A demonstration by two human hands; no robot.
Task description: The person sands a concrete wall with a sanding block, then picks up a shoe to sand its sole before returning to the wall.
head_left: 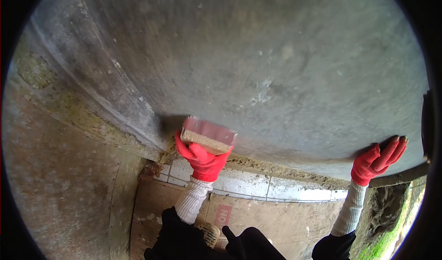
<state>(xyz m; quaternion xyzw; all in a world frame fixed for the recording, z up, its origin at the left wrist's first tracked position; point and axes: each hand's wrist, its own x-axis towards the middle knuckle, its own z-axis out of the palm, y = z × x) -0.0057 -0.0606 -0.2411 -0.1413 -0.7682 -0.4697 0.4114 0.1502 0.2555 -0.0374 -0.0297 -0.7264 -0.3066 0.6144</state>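
My left hand (205, 162), in a red glove, is closed around a reddish block with a tan, bristly side (207, 135). The block's flat reddish face is tilted against the grey wall (276, 76), low down near its left corner. Slight blur softens the block's edges. Farther right, my right hand (375, 161), also red-gloved, rests on the lower part of the same wall with its fingers stretched out and nothing in it. White knitted cuffs cover both wrists.
White tiles (239, 182) and a rough mortar edge run under the wall. Flattened brown cardboard (271, 216) covers the floor, with a patterned shoe (209, 234) on it. A stained brown wall (60, 168) stands left. Green growth (384, 241) shows at lower right.
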